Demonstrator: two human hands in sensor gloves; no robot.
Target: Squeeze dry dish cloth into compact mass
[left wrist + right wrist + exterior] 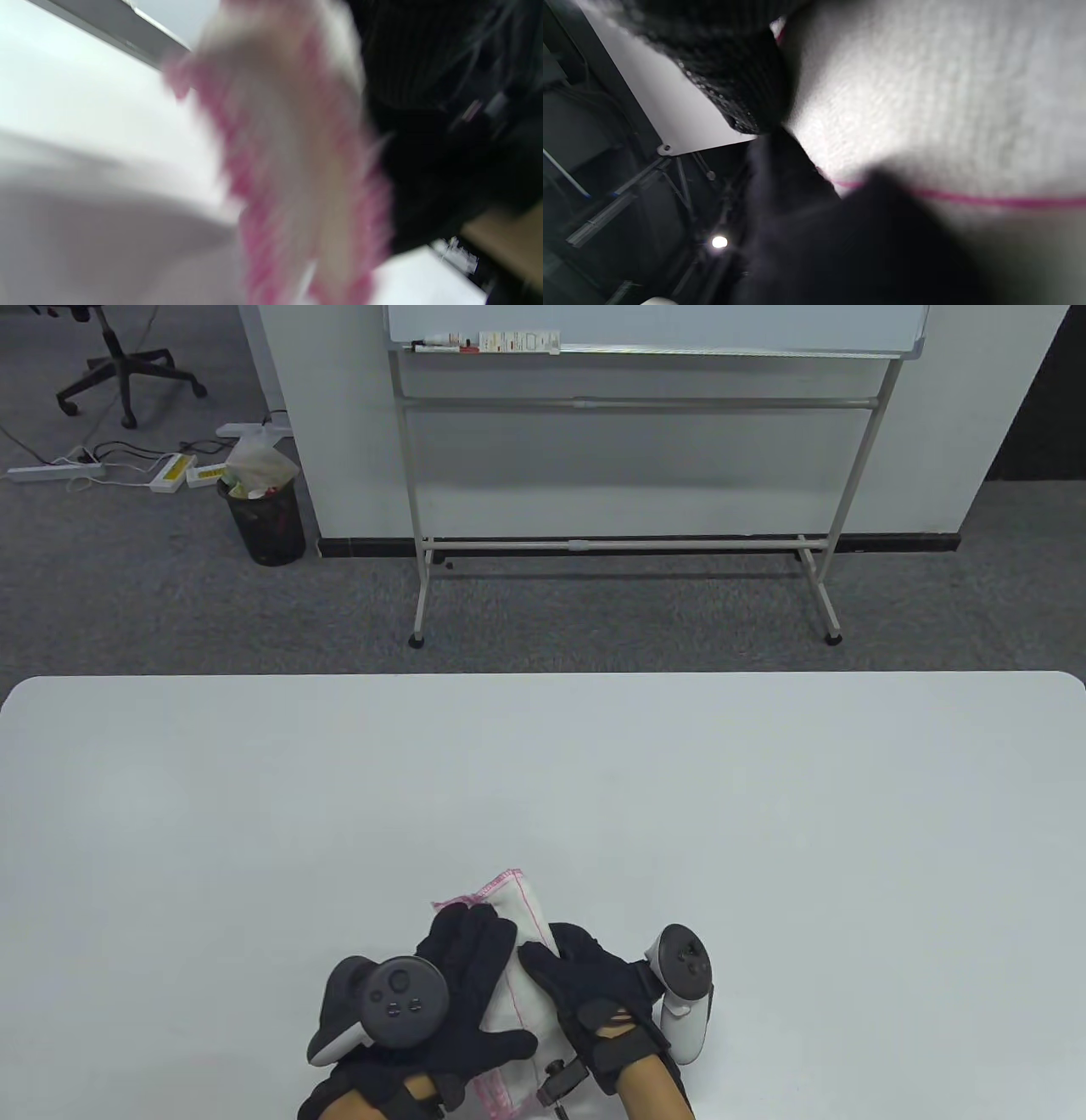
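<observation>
A white dish cloth (522,950) with pink stitched edges lies bunched on the white table (543,780) near its front edge, between my two hands. My left hand (471,984) lies over its left side with fingers spread on it. My right hand (585,984) presses its right side, fingers curled on the cloth. In the left wrist view the cloth (292,161) is a blurred pink and white mass beside a black glove. In the right wrist view the cloth (925,106) fills the frame, with my gloved fingers (742,84) against it.
The table's far edge (543,675) borders grey carpet. Beyond it stand a whiteboard on a metal stand (628,534), a black waste bin (267,517) and an office chair (119,364).
</observation>
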